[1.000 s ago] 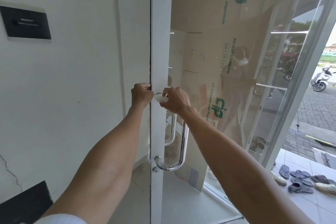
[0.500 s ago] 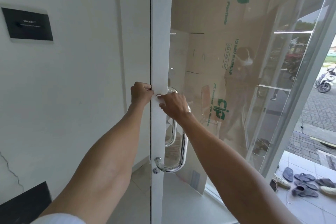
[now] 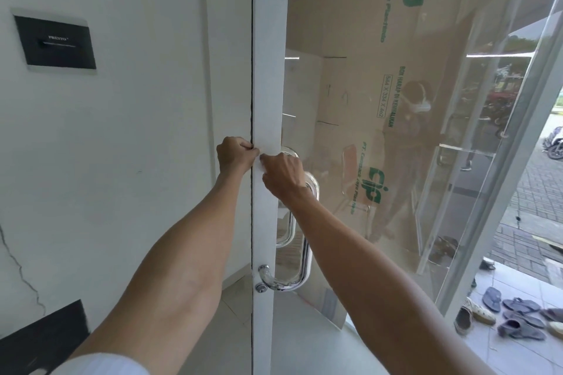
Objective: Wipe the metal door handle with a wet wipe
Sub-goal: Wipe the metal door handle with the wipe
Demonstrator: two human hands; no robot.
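A chrome D-shaped door handle (image 3: 305, 256) is fixed to the white frame (image 3: 269, 70) of a glass door. Its top bend is partly covered by my right hand (image 3: 283, 172), which is closed on a small white wet wipe (image 3: 259, 166) against the frame near the handle's upper mount. My left hand (image 3: 234, 155) grips the left edge of the door frame at the same height, fingers curled around it. A second handle (image 3: 289, 222) shows behind the glass. Most of the wipe is hidden by my fingers.
A white wall (image 3: 122, 131) with a black plaque (image 3: 56, 41) stands on the left. Behind the glass leans printed cardboard (image 3: 380, 70). Another glass panel (image 3: 502, 161) is angled at the right, with several sandals (image 3: 515, 313) on the tiled floor.
My right hand with the wipe has slid left off the handle's top bend toward the door frame. My left hand has kept its grip on the frame edge.
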